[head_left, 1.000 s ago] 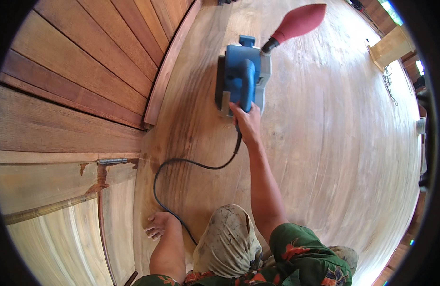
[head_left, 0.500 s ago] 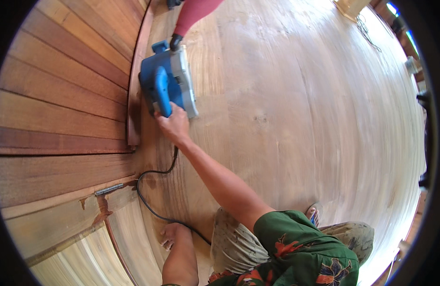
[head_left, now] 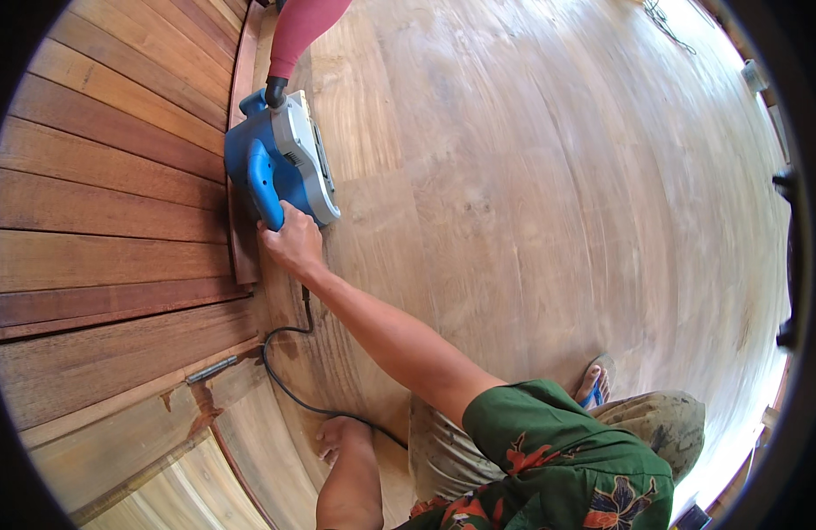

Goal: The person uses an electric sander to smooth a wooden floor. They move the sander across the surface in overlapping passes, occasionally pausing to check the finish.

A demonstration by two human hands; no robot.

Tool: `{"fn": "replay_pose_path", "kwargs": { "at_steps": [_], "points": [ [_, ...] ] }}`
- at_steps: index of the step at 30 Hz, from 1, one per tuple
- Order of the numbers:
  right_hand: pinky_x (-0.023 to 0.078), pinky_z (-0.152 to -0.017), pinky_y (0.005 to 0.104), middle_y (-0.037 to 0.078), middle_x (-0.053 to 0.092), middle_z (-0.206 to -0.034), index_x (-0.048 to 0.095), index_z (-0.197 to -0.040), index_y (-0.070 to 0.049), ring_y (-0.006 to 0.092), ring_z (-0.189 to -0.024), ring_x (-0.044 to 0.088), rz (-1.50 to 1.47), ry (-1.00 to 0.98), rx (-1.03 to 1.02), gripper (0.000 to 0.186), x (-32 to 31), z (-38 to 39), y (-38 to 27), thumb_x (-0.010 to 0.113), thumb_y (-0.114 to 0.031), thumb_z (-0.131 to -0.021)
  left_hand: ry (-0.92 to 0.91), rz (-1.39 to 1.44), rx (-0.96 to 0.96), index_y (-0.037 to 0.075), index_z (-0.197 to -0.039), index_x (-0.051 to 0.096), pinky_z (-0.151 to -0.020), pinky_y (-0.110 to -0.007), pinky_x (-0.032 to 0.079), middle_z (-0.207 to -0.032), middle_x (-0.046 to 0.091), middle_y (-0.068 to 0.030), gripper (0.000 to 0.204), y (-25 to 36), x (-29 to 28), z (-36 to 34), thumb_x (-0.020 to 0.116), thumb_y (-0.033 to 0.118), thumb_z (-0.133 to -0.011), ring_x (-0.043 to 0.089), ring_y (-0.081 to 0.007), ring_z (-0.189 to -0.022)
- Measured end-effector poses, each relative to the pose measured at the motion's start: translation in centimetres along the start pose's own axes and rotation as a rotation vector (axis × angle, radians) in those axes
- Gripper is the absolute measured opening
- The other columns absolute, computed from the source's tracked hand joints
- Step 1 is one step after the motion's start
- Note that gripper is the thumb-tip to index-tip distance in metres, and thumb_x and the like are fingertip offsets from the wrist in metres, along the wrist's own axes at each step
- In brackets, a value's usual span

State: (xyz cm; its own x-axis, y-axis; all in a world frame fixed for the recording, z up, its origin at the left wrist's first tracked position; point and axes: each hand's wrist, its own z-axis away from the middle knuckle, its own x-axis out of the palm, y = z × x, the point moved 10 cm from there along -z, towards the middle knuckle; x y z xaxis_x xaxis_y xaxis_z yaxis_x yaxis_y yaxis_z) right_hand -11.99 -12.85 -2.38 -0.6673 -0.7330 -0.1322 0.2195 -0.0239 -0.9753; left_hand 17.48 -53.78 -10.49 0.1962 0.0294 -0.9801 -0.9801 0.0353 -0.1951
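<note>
A blue and grey belt sander (head_left: pixel 280 159) stands on the pale wooden floor, close beside the reddish wooden strip along the wall. My right hand (head_left: pixel 293 238) is wrapped round its blue handle, with the arm stretched far to the left. A red dust bag (head_left: pixel 300 31) joins the sander through a black elbow and runs off the top edge. From the handle's near end a black power cord (head_left: pixel 289 384) curls back toward my knee. My left hand (head_left: pixel 344 433) leans near the foot of the wall by the cord, fingers apart and partly hidden, holding nothing visible.
Reddish plank wall (head_left: pixel 117 203) rises on the left, edged by a wooden strip (head_left: pixel 243 256). A panelled wooden piece with a metal hinge (head_left: pixel 211 369) sits at lower left. My sandalled foot (head_left: pixel 593 384) rests on the floor (head_left: pixel 532 221). A loose cable (head_left: pixel 668 28) lies far right.
The whole view has shifted slightly. My right hand and the sander now sit nearer the wall strip, and the sander is turned so more of its grey side shows. My left hand stays down.
</note>
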Motion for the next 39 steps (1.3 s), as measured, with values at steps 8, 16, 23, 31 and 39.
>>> {"fn": "replay_pose_path", "kwargs": {
  "at_steps": [8, 16, 23, 31, 39],
  "points": [
    [0.052, -0.080, 0.0553, 0.025, 0.072, -0.088, 0.068, -0.100, -0.004, 0.0478, -0.089, 0.069, -0.010, 0.049, 0.014, 0.030, -1.0, 0.5, 0.6, 0.072, -0.032, -0.088, 0.071, 0.104, -0.045, 0.002, -0.164, 0.024, -0.127, -0.057, 0.017, -0.170, 0.021, -0.0257, 0.070, -1.1, 6.3, -5.4, 0.026, 0.042, -0.107, 0.020, -0.0457, -0.157],
    [0.054, -0.080, 0.0532, 0.026, 0.073, -0.091, 0.071, -0.103, -0.005, 0.0477, -0.092, 0.070, 0.016, 0.176, -0.007, 0.034, -3.3, -1.7, 0.7, 0.076, -0.034, -0.087, 0.133, 0.212, -0.114, 0.001, -0.164, 0.024, -0.127, -0.057, 0.018, -0.170, 0.020, -0.0258, 0.069, -0.5, 7.4, -7.7, 0.024, 0.041, -0.107, 0.020, -0.0461, -0.157],
    [0.055, -0.083, 0.0511, 0.027, 0.074, -0.098, 0.072, -0.099, -0.003, 0.0453, -0.097, 0.072, 0.051, 0.216, -0.142, 0.037, -6.5, -8.6, -0.4, 0.079, -0.034, -0.082, 0.116, 0.293, -0.133, 0.001, -0.164, 0.023, -0.127, -0.059, 0.016, -0.170, 0.020, -0.0262, 0.068, -0.6, 5.7, -9.0, 0.023, 0.039, -0.108, 0.018, -0.0455, -0.158],
    [0.048, -0.054, 0.0304, 0.001, 0.061, -0.069, 0.068, -0.087, -0.004, 0.0111, -0.058, 0.057, 0.020, 0.148, -0.188, 0.021, -11.9, -16.1, -2.0, 0.081, -0.021, -0.088, 0.076, 0.214, -0.232, 0.000, -0.164, 0.022, -0.128, -0.058, 0.015, -0.171, 0.020, -0.0258, 0.069, -1.9, 2.2, -8.5, 0.023, 0.040, -0.108, 0.017, -0.0447, -0.158],
    [0.040, -0.049, 0.0302, 0.000, 0.058, -0.063, 0.064, -0.079, -0.005, 0.0096, -0.053, 0.053, -0.028, 0.152, -0.181, 0.022, -13.0, -7.9, -1.5, 0.078, -0.019, -0.090, 0.035, 0.153, -0.289, 0.000, -0.164, 0.021, -0.128, -0.057, 0.015, -0.171, 0.019, -0.0255, 0.069, -1.2, 5.0, -11.4, 0.023, 0.041, -0.108, 0.017, -0.0438, -0.158]
  ]
}}
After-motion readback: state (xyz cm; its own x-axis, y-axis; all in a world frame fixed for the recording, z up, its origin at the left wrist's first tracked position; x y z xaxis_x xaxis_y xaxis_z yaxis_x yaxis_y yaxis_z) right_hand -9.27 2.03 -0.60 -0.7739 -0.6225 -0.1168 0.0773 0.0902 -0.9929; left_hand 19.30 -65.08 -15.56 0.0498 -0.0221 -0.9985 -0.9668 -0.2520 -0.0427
